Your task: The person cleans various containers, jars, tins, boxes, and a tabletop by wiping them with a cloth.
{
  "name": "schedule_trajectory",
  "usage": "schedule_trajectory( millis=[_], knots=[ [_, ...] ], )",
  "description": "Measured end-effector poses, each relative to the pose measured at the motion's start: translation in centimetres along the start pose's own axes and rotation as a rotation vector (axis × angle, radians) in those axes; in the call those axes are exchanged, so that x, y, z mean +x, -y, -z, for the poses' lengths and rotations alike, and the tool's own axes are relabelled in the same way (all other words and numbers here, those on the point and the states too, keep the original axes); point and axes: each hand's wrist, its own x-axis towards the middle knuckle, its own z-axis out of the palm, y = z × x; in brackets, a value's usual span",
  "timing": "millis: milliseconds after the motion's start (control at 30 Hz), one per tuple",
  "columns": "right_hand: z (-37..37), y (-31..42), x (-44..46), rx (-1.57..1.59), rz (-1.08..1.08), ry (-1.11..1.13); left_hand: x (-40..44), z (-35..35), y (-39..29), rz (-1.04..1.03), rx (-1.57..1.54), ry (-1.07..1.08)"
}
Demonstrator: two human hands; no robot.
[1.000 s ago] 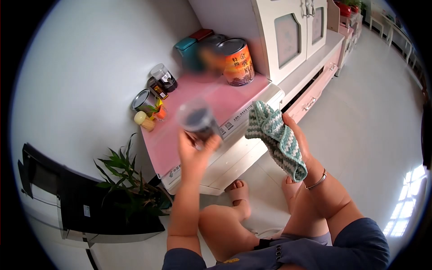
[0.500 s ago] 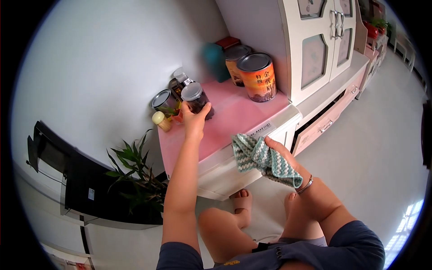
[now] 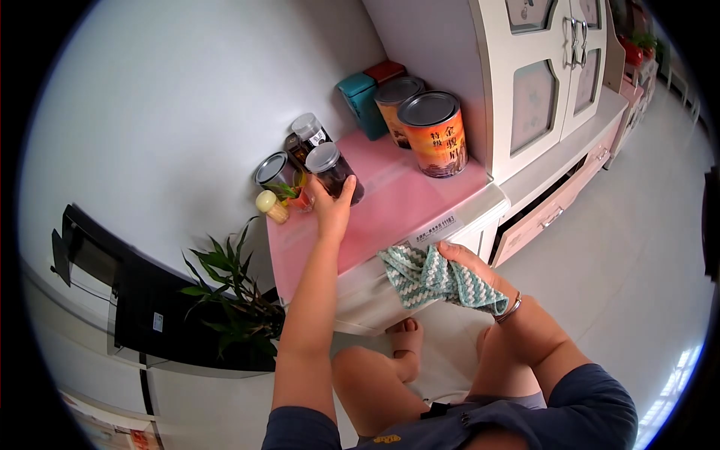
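Note:
My left hand (image 3: 332,206) is wrapped round a clear jar (image 3: 339,172) with a grey lid and dark contents, on or just above the pink cabinet top (image 3: 390,195); I cannot tell whether its base touches. Bunched in my right hand (image 3: 469,264) is a teal and white crocheted cloth (image 3: 435,277), in front of the cabinet's front edge. Close to the jar are another lidded jar (image 3: 306,126), a glass jar (image 3: 271,166) lying tilted, a small red pot (image 3: 301,201) with a plant and a toothpick holder (image 3: 271,206) with a pale yellow cap.
Two large orange tins (image 3: 433,135) stand at the back right, beside a teal tin (image 3: 364,105) and a dark red box (image 3: 386,71). A white cabinet (image 3: 499,112) rises on the right, above a partly pulled-out drawer (image 3: 551,214). A leafy plant (image 3: 232,292) and a black television (image 3: 150,315) are on the left.
The view has shifted slightly. My left hand still grips the jar at about the same spot. The cloth has shifted slightly down and left relative to the cabinet edge, still in my right hand.

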Motion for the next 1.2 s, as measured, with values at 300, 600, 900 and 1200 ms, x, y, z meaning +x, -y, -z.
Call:
schedule_trajectory(
  millis=[300, 600, 900, 1200],
  knots=[
    [-1.9, 0.0, -0.9, 0.293, -0.111, -0.119, -5.8, 2.7, -6.3, -0.028, 0.248, 0.159],
    [-4.1, -1.8, 1.5, -1.038, 0.498, 0.116, -9.8, 6.8, -12.9, 0.448, 0.040, 0.698],
    [-5.7, 1.3, 4.3, -0.140, -0.044, 0.283, -8.3, 11.9, -12.8, 0.544, -0.207, 0.043],
    [-8.2, 1.8, 6.5, -1.097, 0.204, -0.007, -7.1, 12.9, -12.7, 0.505, -0.296, 0.015]
  ],
)
